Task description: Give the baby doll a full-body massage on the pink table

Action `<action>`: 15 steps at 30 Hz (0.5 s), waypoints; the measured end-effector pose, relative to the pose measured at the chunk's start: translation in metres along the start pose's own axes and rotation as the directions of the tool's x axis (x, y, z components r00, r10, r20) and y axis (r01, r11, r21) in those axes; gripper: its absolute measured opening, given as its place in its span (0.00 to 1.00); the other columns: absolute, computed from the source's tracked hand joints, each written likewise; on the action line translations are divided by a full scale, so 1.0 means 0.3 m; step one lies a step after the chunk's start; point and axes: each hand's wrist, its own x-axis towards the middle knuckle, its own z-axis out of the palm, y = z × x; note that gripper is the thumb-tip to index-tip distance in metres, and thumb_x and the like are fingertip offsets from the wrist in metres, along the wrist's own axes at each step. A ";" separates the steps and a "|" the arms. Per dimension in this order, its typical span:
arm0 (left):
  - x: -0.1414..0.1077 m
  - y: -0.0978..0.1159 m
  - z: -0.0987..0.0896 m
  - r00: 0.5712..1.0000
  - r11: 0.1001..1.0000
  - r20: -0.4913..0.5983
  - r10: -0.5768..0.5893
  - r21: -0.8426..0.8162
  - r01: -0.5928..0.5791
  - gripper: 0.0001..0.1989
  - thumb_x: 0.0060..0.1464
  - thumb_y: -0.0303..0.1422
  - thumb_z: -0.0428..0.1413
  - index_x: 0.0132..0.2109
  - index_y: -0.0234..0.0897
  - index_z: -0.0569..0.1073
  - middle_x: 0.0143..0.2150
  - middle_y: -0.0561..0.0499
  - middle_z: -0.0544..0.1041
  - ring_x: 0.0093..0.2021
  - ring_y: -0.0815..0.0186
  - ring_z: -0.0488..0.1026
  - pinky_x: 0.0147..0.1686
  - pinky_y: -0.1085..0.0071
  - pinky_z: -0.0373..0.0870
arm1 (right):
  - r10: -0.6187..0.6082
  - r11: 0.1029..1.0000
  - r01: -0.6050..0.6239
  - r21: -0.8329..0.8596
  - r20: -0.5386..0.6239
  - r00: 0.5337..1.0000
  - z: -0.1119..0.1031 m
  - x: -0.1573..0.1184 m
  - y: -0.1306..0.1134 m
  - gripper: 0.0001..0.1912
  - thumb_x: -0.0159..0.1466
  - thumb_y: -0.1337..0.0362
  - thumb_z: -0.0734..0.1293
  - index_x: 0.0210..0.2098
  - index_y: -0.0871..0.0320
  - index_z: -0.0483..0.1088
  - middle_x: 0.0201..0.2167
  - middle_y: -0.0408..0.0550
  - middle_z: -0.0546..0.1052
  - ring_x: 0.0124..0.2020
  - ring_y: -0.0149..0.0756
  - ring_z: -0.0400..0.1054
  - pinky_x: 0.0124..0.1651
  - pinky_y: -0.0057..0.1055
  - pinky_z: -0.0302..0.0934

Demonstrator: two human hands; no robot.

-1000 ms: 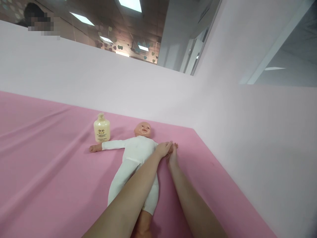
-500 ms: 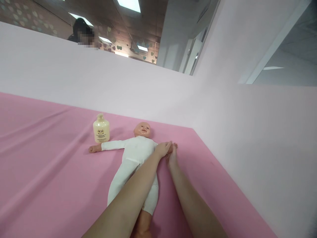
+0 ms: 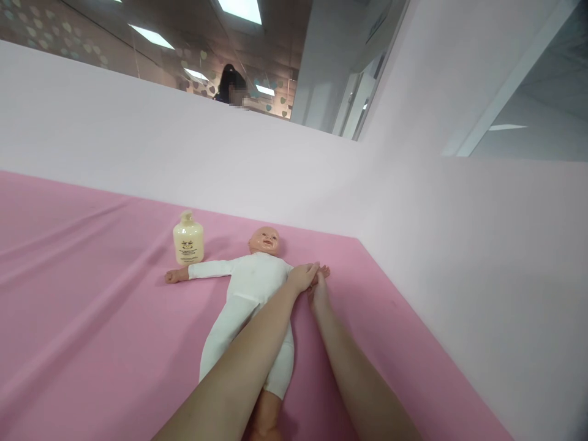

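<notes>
A baby doll with a white cloth body lies on its back, head toward the wall. Across its body reaches my left arm, and my left hand is closed around the doll's arm near the wrist. Close beside it, my right hand is closed at the doll's hand, whose small fingers stick out past mine. My own fingers partly hide the doll's wrist. The doll's other arm stretches out to the left, below a pale yellow pump bottle that stands upright.
A pink sheet with some creases covers the surface under the doll. White walls rise behind and to the right. Above the back wall, a window or mirror shows ceiling lights and a person's head.
My right hand has shifted slightly at the doll's hand, and more of the doll's fingers show. The person behind the glass has moved to the right. Doll and bottle stay put.
</notes>
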 end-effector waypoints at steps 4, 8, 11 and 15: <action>0.002 -0.001 0.000 1.000 1.000 -0.001 -0.002 -0.001 0.002 0.32 0.69 0.49 0.34 0.45 0.38 0.80 0.46 0.45 0.83 0.48 0.58 0.78 0.46 0.69 0.69 | 0.042 0.998 -0.041 0.046 -0.019 0.999 0.006 -0.014 -0.013 0.19 0.58 0.44 0.67 0.40 0.50 0.70 0.35 0.42 0.78 0.32 0.36 0.72 0.29 0.29 0.63; 0.002 -0.003 0.001 1.000 1.000 -0.001 -0.004 0.004 0.004 0.32 0.69 0.49 0.34 0.44 0.38 0.80 0.45 0.44 0.83 0.47 0.58 0.78 0.46 0.68 0.69 | 0.057 0.997 -0.055 0.048 -0.043 0.997 0.005 -0.010 -0.014 0.15 0.58 0.49 0.67 0.40 0.49 0.70 0.32 0.39 0.77 0.29 0.33 0.70 0.23 0.26 0.55; 0.002 -0.003 0.002 1.000 1.000 -0.001 -0.003 0.008 0.003 0.32 0.69 0.49 0.34 0.44 0.38 0.80 0.46 0.44 0.83 0.48 0.58 0.78 0.47 0.68 0.69 | 0.068 0.997 -0.066 0.029 -0.046 0.997 0.004 -0.001 -0.006 0.16 0.57 0.54 0.68 0.44 0.49 0.70 0.35 0.39 0.78 0.31 0.33 0.72 0.23 0.25 0.54; 0.002 -0.002 0.002 1.000 1.000 0.000 -0.002 0.015 0.002 0.32 0.69 0.49 0.34 0.45 0.38 0.80 0.46 0.44 0.83 0.48 0.58 0.78 0.47 0.69 0.69 | 0.043 0.999 -0.043 0.002 -0.031 0.999 0.004 -0.001 -0.003 0.17 0.58 0.51 0.68 0.44 0.51 0.71 0.35 0.41 0.79 0.33 0.35 0.73 0.25 0.27 0.58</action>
